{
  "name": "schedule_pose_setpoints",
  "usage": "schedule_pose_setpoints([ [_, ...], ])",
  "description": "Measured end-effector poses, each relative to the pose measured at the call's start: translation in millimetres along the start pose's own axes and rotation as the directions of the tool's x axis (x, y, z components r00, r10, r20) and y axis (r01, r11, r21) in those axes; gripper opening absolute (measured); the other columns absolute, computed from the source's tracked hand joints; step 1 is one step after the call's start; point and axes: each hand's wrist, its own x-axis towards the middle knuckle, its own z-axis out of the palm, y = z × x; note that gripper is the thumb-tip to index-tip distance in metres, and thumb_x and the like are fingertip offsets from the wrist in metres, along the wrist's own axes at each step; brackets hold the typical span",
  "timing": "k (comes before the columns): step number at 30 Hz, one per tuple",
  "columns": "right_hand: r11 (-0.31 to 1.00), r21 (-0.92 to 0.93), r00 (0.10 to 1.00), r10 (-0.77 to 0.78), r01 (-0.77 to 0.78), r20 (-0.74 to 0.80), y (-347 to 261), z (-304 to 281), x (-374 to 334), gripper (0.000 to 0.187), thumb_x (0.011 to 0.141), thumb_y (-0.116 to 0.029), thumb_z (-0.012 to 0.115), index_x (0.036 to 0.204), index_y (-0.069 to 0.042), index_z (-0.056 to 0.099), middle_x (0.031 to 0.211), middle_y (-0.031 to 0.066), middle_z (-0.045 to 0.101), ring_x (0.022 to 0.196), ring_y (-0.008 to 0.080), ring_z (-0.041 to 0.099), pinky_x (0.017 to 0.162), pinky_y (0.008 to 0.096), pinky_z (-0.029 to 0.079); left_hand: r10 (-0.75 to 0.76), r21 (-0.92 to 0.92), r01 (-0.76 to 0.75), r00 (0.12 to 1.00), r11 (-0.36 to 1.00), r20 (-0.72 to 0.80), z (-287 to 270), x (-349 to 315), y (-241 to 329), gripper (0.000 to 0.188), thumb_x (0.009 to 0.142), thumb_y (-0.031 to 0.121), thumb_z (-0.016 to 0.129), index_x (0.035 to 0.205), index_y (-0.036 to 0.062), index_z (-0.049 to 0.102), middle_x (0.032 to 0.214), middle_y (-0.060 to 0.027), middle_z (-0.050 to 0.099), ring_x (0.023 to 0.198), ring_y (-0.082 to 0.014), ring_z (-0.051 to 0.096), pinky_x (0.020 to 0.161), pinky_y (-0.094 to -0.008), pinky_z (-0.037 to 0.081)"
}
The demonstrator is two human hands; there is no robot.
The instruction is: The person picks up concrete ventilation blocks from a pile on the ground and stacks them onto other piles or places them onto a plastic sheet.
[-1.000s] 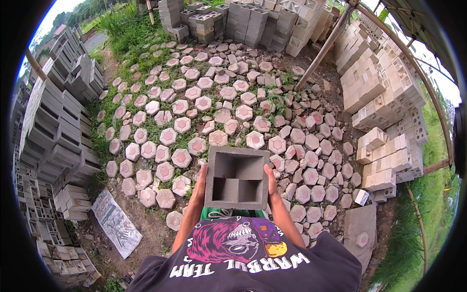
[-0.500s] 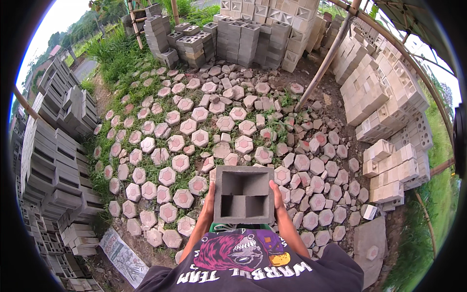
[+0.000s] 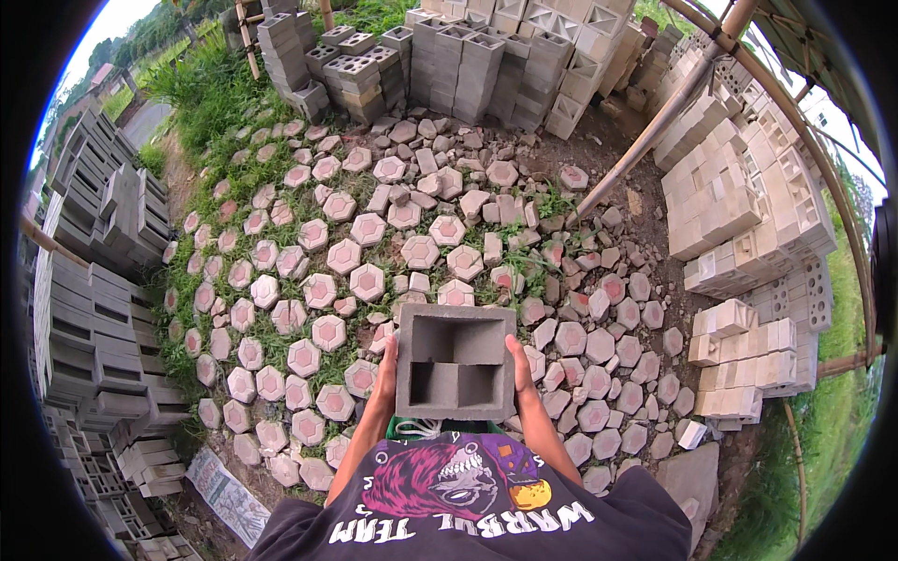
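A grey hollow concrete block (image 3: pixel 456 321) is held in front of my body, its open side facing up with recesses inside. My left hand (image 3: pixel 387 370) presses against its left side, and my right hand (image 3: pixel 520 363) against its right side. Both hands clasp the block between them; most of their fingers are hidden behind or under it. Below the block, the white drawstring (image 3: pixel 419 428) of green clothing shows above my dark printed shirt.
Hexagonal pavers (image 3: pixel 368 229) lie loose over grass and rubble. Grey block stacks (image 3: pixel 94 327) line the left, further grey stacks (image 3: pixel 458 70) the back, and pale block stacks (image 3: pixel 725 196) the right. A bamboo pole (image 3: pixel 645 140) slants at right; a printed sheet (image 3: pixel 227 496) lies lower left.
The block and both hands have shifted slightly left and up in the picture. The view has turned a little, with the surroundings shifting too. Both hands keep their hold.
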Motion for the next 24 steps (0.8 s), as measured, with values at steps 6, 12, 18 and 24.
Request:
schedule_pose_setpoints([
  [6, 0.996, 0.092, 1.0, 0.021, -0.021, -0.004, -45.5, 26.4, 97.7, 0.044, 0.095, -0.037, 0.05, 0.124, -0.005, 0.053, 0.114, 0.0047, 0.059, 0.101, 0.0149, 0.055, 0.089, 0.0313, 0.044, 0.009, 0.054, -0.008, 1.0, 0.999, -0.024, -8.6, 130.3, 36.8, 0.083, 0.094, 0.064, 0.036, 0.141, -0.0045, 0.037, 0.143, -0.0129, 0.042, 0.128, -0.0223, 0.042, 0.109, -0.0305, 0.028],
  [12, 0.99, 0.061, 0.991, -0.129, 0.127, 0.031, -108.8, 66.5, 237.6, 0.055, 0.093, -0.046, 0.05, 0.127, -0.003, 0.05, 0.117, 0.0083, 0.059, 0.104, 0.0199, 0.057, 0.092, 0.0352, 0.045, 0.029, 0.218, -0.05, 0.995, 0.975, 0.101, 9.8, 292.9, 129.3, 0.081, 0.094, 0.063, 0.037, 0.137, -0.0058, 0.043, 0.139, -0.0134, 0.046, 0.123, -0.0212, 0.045, 0.106, -0.0291, 0.03],
  [18, 0.975, 0.091, 0.975, -0.193, 0.203, -0.106, -168.4, 114.3, 348.9, 0.057, 0.092, -0.047, 0.051, 0.127, -0.002, 0.051, 0.117, 0.0093, 0.06, 0.103, 0.0209, 0.058, 0.091, 0.0358, 0.045, -0.044, 0.235, 0.002, 0.984, 0.972, 0.172, 37.5, 403.2, 234.0, 0.073, 0.094, 0.061, 0.041, 0.122, -0.0037, 0.057, 0.116, -0.01, 0.061, 0.1, -0.0172, 0.057, 0.09, -0.0296, 0.043],
  [24, 0.988, 0.046, 0.982, -0.141, 0.147, -0.123, -214.3, 133.5, 463.9, 0.054, 0.091, -0.045, 0.052, 0.125, -0.002, 0.052, 0.115, 0.0094, 0.06, 0.101, 0.0207, 0.059, 0.09, 0.0351, 0.046, -0.054, 0.167, 0.031, 0.99, 0.985, 0.13, 62.9, 477.3, 312.8, 0.07, 0.094, 0.059, 0.042, 0.124, -0.002, 0.056, 0.117, -0.0108, 0.061, 0.098, -0.0182, 0.058, 0.088, -0.0294, 0.044],
])
